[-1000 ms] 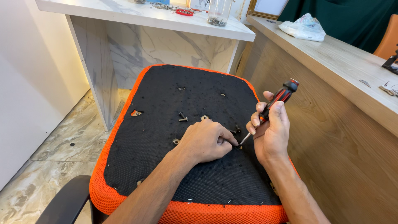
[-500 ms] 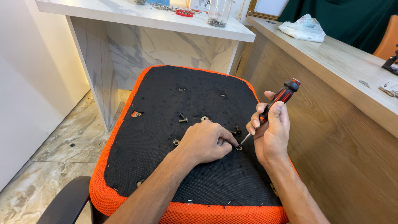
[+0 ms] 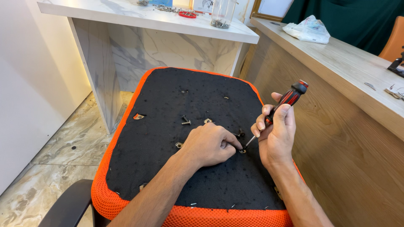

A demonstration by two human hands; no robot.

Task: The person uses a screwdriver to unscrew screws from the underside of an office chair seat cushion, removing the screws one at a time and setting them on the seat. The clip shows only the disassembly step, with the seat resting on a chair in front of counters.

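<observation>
So far you held a screw (image 3: 243, 150) in your left hand (image 3: 209, 145) on the near-right seat underside (image 3: 168, 105), right hand (image 3: 275, 132) gripping the screwdriver (image 3: 281, 106), while other screws (image 3: 185, 121) lay loose, undriven.

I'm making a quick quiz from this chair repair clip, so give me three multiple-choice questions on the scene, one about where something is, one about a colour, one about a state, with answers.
1. Where does the loose bolt lie?
A. on the black underside of the seat
B. on the marble-look desk
C. on the floor

2. What colour is the mesh rim around the seat?
A. green
B. orange
C. white

3. How is the screwdriver held?
A. lying loose on the wooden counter
B. gripped in the right hand, tip down at the seat
C. tucked under the left forearm

Answers:
1 A, the bolt rests on the black panel, beyond the left hand.
2 B, the edge all round is orange mesh.
3 B, the right hand's fingers wrap the red and black handle, and the tip meets a fitting by the left fingertips.
</observation>
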